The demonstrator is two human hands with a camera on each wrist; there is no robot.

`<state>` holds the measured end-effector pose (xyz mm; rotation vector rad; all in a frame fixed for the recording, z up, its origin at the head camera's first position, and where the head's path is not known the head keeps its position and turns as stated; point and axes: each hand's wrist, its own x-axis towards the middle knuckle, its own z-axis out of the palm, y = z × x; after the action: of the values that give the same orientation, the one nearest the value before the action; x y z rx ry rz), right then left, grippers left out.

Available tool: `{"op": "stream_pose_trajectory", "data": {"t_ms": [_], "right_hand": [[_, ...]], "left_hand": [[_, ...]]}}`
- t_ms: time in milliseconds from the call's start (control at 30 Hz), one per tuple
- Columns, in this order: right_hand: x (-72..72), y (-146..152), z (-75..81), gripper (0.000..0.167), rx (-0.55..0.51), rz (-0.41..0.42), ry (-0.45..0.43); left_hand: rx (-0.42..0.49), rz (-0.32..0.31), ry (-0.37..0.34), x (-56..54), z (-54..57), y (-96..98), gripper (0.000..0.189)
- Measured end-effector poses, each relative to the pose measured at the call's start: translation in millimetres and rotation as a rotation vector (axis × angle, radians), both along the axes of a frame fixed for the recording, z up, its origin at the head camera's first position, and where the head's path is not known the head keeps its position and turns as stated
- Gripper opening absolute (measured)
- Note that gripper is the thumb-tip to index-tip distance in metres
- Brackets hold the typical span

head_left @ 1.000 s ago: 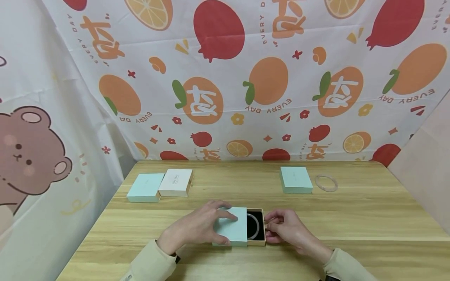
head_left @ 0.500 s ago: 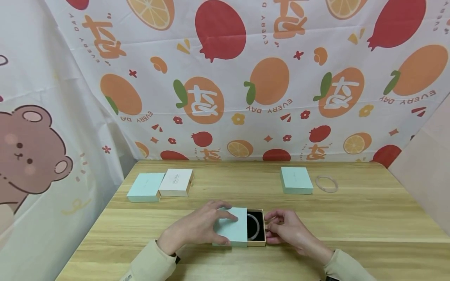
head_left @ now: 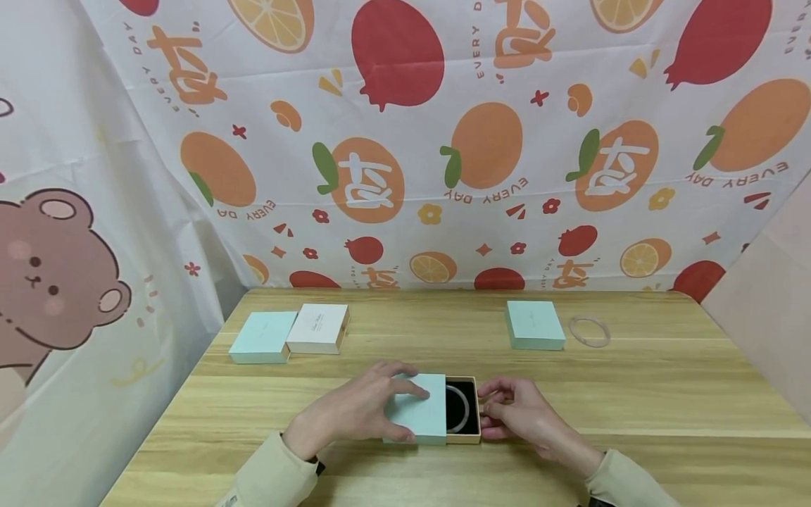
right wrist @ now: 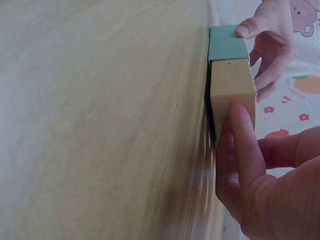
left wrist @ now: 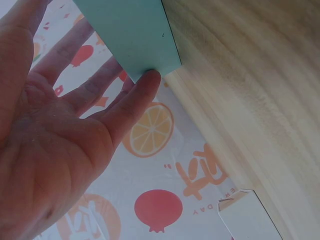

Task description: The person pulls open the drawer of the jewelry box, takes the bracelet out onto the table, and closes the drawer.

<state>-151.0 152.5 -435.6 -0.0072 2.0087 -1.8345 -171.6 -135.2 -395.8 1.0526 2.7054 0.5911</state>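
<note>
Apparently sliding the drawer [head_left: 462, 439] in or out of its sleeve [head_left: 426, 417]
From the head: gripping the sleeve in the left hand [head_left: 357, 408]; touching the drawer's end with bent fingers of the right hand [head_left: 524, 417], cannot tell whether pinching; with 1 bangle [head_left: 467, 406] inside, between the hands. Probably calling next for a steady left hold and a straight slide. Matching 0.5 s ago closely, with no clear shift. From the left wrist: pressing a thumb to the sleeve's side. From the right wrist: resting a fingertip on the drawer's end.

Box cover [head_left: 429, 417] looks matt card, tabletop [head_left: 418, 334] smooth wood.
</note>
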Motion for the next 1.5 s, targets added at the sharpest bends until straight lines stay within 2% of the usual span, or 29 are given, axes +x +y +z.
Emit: {"op": "stream_pose_trajectory", "data": {"t_ms": [1500], "right_hand": [[1.5, 20, -1.0, 0.031, -0.015, 0.016, 0.000]], "left_hand": [[-0.001, 0.002, 0.003, 1.3, -1.0, -0.5, 0.052]]}}
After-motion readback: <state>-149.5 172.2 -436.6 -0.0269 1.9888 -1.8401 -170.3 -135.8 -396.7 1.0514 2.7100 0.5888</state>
